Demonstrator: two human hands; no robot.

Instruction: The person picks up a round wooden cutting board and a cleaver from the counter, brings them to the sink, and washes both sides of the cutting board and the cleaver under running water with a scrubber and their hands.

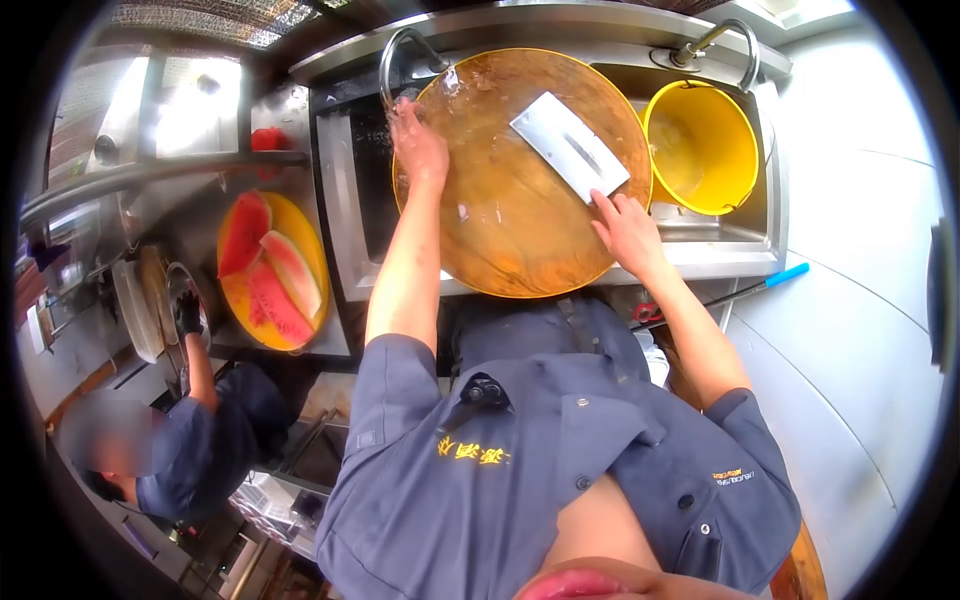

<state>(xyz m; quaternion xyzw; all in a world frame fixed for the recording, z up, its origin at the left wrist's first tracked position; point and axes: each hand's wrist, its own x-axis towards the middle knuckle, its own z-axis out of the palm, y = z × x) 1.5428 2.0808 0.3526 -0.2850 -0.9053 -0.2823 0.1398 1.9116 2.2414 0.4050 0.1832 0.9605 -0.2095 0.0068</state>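
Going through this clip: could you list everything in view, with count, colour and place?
Round board: one, brown, across the sink
Flat metal blade: one, silver, on the board
Sink: one, steel grey, beneath the board
Taps: two, silver, behind the sink
Bucket: one, yellow, right basin
Plate: one, yellow, left of the sink
Watermelon pieces: at least three, red, on the plate
Blue-tipped rod: one, below the bucket
Co-worker: one, dark clothes, lower left
Left background: too cluttered to count
Shirt: one, blue-grey, on the wearer
Left hand: one, bare, board's left edge
Right hand: one, bare, at the blade's lower corner
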